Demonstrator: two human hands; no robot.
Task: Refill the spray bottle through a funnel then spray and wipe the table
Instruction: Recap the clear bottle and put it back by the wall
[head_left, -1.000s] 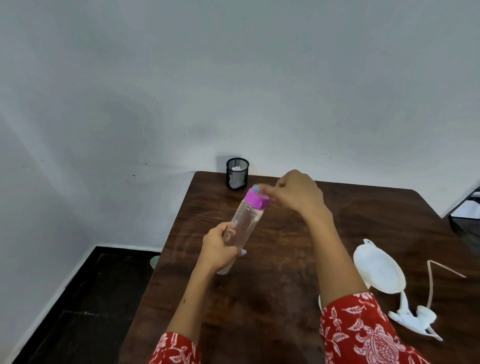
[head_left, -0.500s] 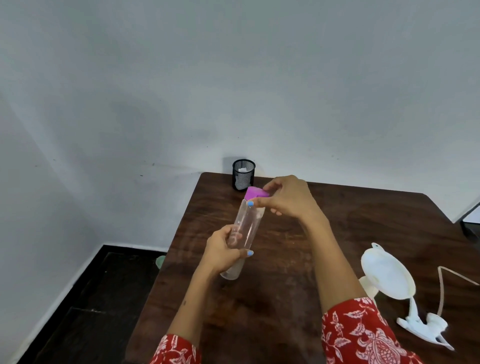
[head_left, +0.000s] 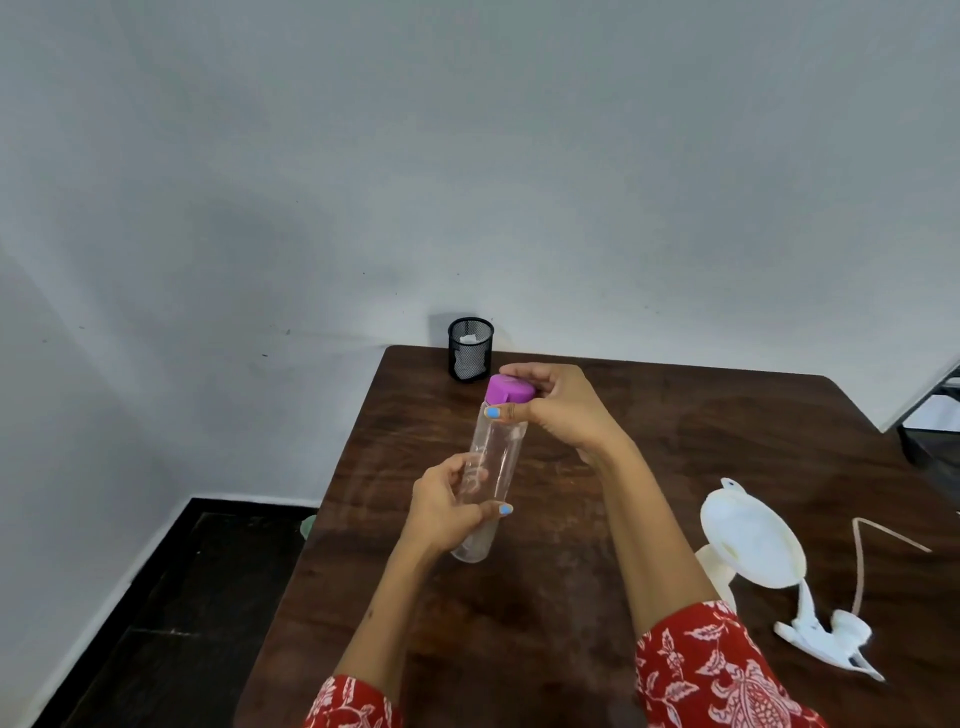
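Clear cylindrical bottle (head_left: 492, 467) in left hand (head_left: 441, 506); right hand (head_left: 558, 405) grips magenta cap (head_left: 508, 389).

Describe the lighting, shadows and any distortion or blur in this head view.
Head view: soft, even light; the mesh cup casts a faint shadow on the wall; dull sheen on the table; wide-angle bending at the edges; the clear bottle reads hazy, the spray head slightly soft.

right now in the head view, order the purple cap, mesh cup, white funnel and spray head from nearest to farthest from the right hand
1. purple cap, gripped by the right hand
2. mesh cup, just behind, table's far-left corner
3. white funnel, lying to the right
4. spray head, near right edge
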